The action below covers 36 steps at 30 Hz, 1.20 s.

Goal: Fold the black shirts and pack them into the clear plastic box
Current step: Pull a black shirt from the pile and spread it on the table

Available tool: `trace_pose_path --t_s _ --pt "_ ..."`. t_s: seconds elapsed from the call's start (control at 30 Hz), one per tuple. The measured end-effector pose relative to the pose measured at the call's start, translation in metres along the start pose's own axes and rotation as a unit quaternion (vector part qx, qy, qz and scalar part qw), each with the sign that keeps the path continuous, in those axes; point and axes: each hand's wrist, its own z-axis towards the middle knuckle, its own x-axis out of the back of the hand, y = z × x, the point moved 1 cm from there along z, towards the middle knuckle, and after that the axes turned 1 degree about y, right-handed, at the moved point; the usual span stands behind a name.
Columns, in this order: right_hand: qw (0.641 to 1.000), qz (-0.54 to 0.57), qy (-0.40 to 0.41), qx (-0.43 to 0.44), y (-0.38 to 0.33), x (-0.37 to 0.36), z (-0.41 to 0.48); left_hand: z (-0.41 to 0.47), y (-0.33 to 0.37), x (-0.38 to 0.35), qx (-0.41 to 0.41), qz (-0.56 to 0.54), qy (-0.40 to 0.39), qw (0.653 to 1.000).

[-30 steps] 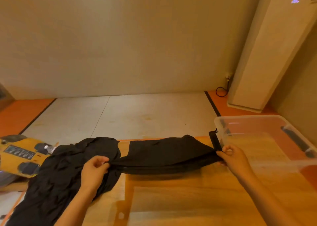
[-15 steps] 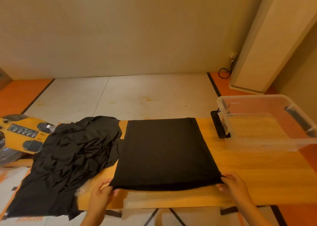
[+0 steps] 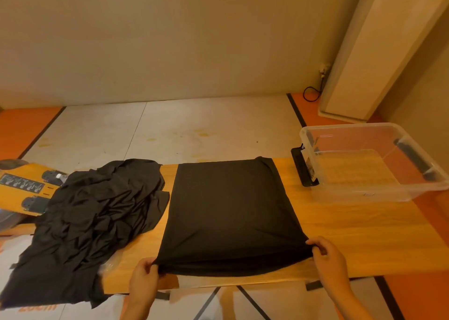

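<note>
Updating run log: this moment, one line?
black shirt flat on table | left hand pinching it | right hand pinching it | clear plastic box empty

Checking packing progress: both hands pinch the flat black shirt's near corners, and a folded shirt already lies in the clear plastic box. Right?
No: the head view shows the clear plastic box empty. Left hand and right hand do pinch near corners of the flat black shirt.
</note>
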Motion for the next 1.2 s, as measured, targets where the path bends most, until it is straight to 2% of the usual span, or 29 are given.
trace_pose_path --t_s 0.1,0.27,0.4,0.5,0.6,0.7,0.87,1.0,1.1,1.2 --pt "0.999 0.021 -0.007 -0.027 -0.002 0.000 0.004 0.004 0.008 -0.006 0.024 -0.054 -0.007 0.998" --pt "0.997 0.056 -0.006 -0.048 -0.027 -0.001 0.027 0.006 0.049 -0.003 -0.004 -0.182 -0.049 0.982" --pt "0.996 0.082 0.013 -0.029 -0.073 0.002 0.056 0.016 0.091 0.001 -0.048 -0.162 -0.118 0.978" --pt "0.993 0.113 0.037 0.020 -0.122 0.009 0.080 0.023 0.129 0.006 -0.076 -0.124 -0.160 0.976" --pt "0.984 0.154 0.078 0.043 -0.164 0.021 0.105 0.036 0.165 0.012 -0.133 -0.083 -0.144 0.977" --pt "0.975 0.181 0.121 0.047 -0.188 0.035 0.119 0.046 0.192 0.018 -0.141 -0.120 -0.117 0.976" --pt "0.967 0.217 0.129 0.017 -0.185 0.043 0.122 0.040 0.213 0.024 -0.097 -0.303 -0.197 0.928" --pt "0.969 0.220 0.110 -0.008 -0.166 0.043 0.119 0.037 0.208 0.022 -0.085 -0.351 -0.251 0.898" --pt "0.973 0.208 0.097 -0.024 -0.153 0.044 0.116 0.035 0.202 0.023 -0.088 -0.316 -0.279 0.903" --pt "0.975 0.195 0.101 -0.041 -0.142 0.049 0.115 0.039 0.195 0.030 -0.120 -0.158 -0.226 0.954"
